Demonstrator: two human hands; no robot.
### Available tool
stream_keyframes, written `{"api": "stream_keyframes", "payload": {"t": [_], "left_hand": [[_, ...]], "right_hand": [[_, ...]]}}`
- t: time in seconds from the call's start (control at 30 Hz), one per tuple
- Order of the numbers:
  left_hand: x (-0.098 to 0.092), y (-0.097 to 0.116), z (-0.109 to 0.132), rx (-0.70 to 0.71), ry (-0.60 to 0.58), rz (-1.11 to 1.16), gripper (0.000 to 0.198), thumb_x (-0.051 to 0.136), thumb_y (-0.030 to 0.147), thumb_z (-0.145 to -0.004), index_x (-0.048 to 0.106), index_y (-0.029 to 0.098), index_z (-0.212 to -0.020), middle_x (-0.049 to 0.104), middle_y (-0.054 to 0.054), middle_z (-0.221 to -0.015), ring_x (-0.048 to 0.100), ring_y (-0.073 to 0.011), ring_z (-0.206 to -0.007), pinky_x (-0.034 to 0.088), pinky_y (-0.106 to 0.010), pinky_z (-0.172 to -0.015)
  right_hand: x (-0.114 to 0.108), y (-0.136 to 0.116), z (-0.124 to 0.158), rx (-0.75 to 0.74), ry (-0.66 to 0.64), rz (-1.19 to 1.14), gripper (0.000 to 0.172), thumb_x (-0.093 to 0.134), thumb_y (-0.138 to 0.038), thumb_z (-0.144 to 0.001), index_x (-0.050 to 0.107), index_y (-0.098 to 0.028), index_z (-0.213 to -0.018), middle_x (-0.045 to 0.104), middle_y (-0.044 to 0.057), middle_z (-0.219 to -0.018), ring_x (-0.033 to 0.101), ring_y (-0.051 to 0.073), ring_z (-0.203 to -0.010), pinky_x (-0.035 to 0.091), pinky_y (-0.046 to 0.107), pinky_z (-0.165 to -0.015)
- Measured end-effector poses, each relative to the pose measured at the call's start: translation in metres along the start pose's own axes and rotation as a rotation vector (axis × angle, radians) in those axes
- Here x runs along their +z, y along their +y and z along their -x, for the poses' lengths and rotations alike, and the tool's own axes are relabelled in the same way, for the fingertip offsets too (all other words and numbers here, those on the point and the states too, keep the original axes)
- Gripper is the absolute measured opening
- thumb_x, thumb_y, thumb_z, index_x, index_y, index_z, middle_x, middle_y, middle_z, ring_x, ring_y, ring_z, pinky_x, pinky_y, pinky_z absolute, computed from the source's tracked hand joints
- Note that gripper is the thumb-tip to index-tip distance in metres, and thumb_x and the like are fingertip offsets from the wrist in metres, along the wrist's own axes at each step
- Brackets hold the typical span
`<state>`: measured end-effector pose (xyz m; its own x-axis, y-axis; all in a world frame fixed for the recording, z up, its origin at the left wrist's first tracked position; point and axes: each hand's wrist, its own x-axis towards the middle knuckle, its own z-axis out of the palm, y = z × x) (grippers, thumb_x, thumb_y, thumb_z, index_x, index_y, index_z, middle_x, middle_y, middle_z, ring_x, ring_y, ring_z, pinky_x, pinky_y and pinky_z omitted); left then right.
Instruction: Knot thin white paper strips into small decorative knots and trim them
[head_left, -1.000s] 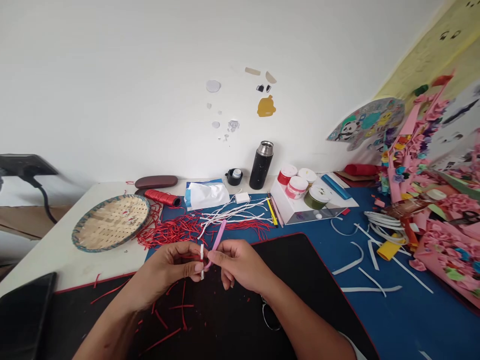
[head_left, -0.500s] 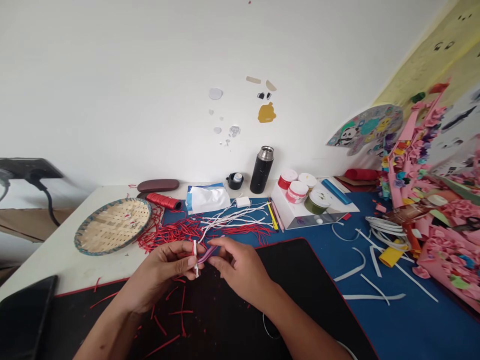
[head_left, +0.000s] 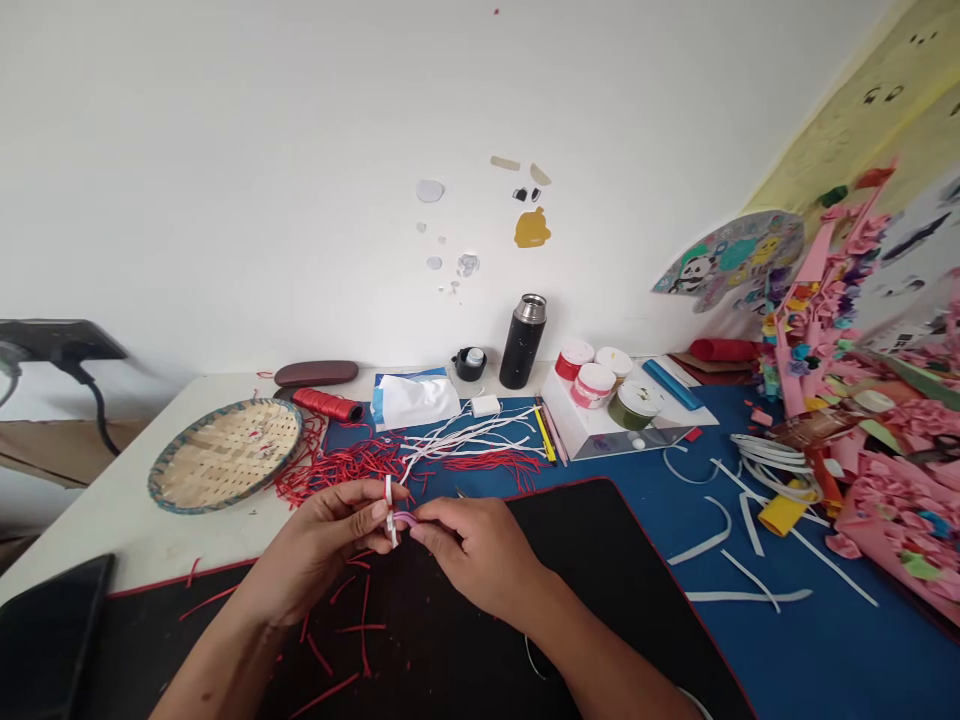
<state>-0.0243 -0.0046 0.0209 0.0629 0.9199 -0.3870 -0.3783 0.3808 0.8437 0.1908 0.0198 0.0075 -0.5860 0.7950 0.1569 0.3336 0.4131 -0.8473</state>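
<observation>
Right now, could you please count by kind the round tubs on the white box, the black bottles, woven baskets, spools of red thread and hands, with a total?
Red tub, pink tub, pale tub and green tub: 4
Black bottle: 1
Woven basket: 1
Spool of red thread: 1
Left hand and right hand: 2
Total: 9

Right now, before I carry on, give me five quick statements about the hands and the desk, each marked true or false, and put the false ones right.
1. The left hand pinches a white strip. True.
2. The right hand holds a green strip. False: it holds a pinkish-purple strip.
3. The red spool lies inside the woven basket. False: it lies beyond the basket's right side.
4. Four round tubs stand on a white box. True.
5. The black flask stands to the right of the tubs. False: it stands to their left.
</observation>
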Motion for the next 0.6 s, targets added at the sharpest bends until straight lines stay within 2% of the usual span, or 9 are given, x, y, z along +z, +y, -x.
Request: {"api": "stream_keyframes", "payload": {"t": [0.07, 0.2, 0.4, 0.6], "left_hand": [[0.002, 0.001, 0.0, 0.009, 0.011, -0.008, 0.042, 0.108, 0.04, -0.051, 0.09, 0.019, -0.083, 0.083, -0.006, -0.072, 0.072, -0.0139, -0.059, 0.061, -0.02, -0.058], [0.004, 0.002, 0.002, 0.012, 0.01, -0.026, 0.042, 0.108, 0.041, -0.051, 0.09, 0.02, -0.083, 0.082, -0.006, -0.071, 0.071, -0.0142, -0.058, 0.06, -0.02, -0.057], [-0.001, -0.003, 0.0, 0.015, 0.006, -0.077, 0.041, 0.106, 0.043, -0.056, 0.089, 0.02, -0.085, 0.083, -0.007, -0.073, 0.072, -0.0163, -0.06, 0.06, -0.024, -0.06], [-0.004, -0.008, -0.001, 0.046, 0.041, -0.178, 0.04, 0.103, 0.046, -0.063, 0.089, 0.023, -0.091, 0.083, -0.004, -0.079, 0.074, -0.0176, -0.066, 0.062, -0.026, -0.067]], "right_hand": [[-0.001, -0.002, -0.001, 0.061, -0.014, -0.033, 0.024, 0.064, -0.038, -0.105, 0.083, -0.024, -0.104, 0.078, 0.001, -0.084, 0.061, 0.015, -0.07, 0.037, 0.027, -0.066], [-0.001, -0.003, -0.001, 0.176, -0.055, -0.154, 0.028, 0.067, -0.042, -0.101, 0.084, -0.021, -0.094, 0.06, -0.004, -0.062, 0.043, 0.01, -0.055, 0.028, 0.026, -0.055], [0.002, 0.001, 0.0, 0.35, -0.143, -0.466, 0.037, 0.075, -0.053, -0.094, 0.079, -0.017, -0.092, 0.057, -0.005, -0.055, 0.05, 0.009, -0.046, 0.033, 0.02, -0.046], [0.002, 0.003, -0.003, 0.425, -0.168, -0.584, 0.03, 0.079, -0.046, -0.089, 0.076, -0.016, -0.085, 0.054, -0.007, -0.048, 0.046, 0.008, -0.039, 0.031, 0.019, -0.041]]}}
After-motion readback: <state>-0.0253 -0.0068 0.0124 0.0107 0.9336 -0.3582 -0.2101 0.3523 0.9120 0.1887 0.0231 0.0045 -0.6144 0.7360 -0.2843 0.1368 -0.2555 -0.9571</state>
